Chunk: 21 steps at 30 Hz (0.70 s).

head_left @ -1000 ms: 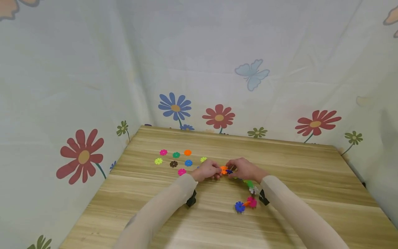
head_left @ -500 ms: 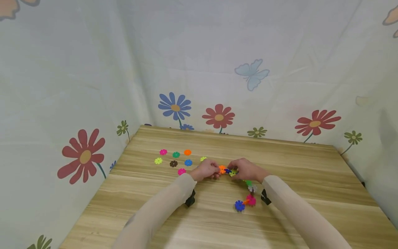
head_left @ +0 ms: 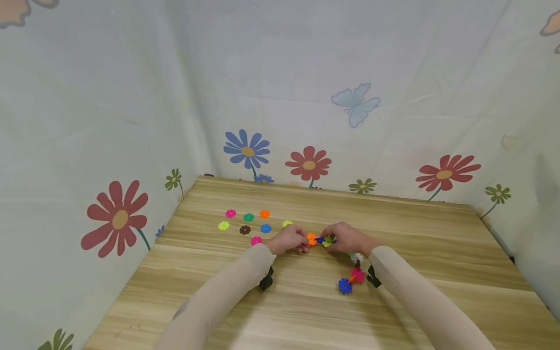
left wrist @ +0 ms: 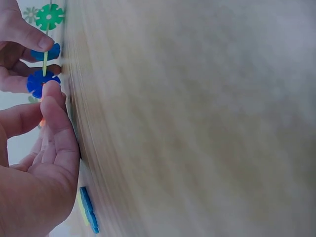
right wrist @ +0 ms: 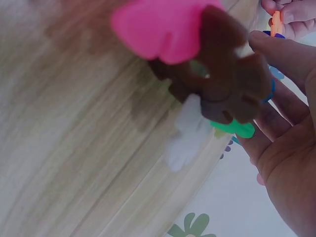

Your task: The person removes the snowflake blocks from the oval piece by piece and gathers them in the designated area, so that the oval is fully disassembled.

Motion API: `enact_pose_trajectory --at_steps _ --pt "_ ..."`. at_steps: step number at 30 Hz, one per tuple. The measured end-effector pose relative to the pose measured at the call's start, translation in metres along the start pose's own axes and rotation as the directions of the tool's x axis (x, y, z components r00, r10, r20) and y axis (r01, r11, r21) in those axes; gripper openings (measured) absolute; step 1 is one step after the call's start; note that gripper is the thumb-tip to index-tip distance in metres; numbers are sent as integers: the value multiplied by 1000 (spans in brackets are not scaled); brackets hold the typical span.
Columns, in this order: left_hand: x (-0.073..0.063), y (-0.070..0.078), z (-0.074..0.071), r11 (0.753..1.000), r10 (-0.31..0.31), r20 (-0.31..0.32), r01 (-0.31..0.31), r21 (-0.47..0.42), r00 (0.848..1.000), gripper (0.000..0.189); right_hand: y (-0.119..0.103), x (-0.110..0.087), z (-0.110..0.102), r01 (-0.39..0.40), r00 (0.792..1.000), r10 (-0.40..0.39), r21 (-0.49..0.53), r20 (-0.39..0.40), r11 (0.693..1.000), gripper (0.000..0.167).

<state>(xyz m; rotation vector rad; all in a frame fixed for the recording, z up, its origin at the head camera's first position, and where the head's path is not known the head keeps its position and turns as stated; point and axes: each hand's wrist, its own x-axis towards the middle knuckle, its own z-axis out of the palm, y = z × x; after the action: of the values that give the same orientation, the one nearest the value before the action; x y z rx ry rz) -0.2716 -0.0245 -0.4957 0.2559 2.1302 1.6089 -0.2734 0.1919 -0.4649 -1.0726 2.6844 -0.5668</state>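
A chain of slotted, flower-shaped plastic discs joined edge to edge curves between the hands and down the table. My left hand (head_left: 289, 239) pinches the orange disc (head_left: 311, 238) at its far end. Beside that sit a dark blue disc (left wrist: 35, 85) and a yellow-green disc (head_left: 327, 242). My right hand (head_left: 349, 239) pinches a blue disc (left wrist: 54, 51) behind the yellow-green one. Beyond it hang a green disc (left wrist: 49, 17), a white disc (right wrist: 185, 136), a brown disc (right wrist: 232, 74) and a pink disc (head_left: 358, 275). A small orange disc (head_left: 352, 279) links pink to the blue end disc (head_left: 345, 286).
Loose discs lie flat at the left of the wooden table (head_left: 197, 291), among them a brown disc (head_left: 245, 230), a green disc (head_left: 248, 217) and an orange disc (head_left: 264, 214). A yellow disc (head_left: 287, 223) lies just behind my left hand. Flowered cloth (head_left: 262, 97) hangs behind the table.
The chain's near end, with its pink and blue discs, has swung right and slightly away from me. The orange disc has shifted a little left; both hands keep nearly the same place.
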Motion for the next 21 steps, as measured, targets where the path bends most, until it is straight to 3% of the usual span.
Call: enact_pose_trajectory --at_steps 21 --pt "7 3 7 998 10 -13 -9 55 1000 7 5 1 2 79 997 -80 -22 -12 997 29"
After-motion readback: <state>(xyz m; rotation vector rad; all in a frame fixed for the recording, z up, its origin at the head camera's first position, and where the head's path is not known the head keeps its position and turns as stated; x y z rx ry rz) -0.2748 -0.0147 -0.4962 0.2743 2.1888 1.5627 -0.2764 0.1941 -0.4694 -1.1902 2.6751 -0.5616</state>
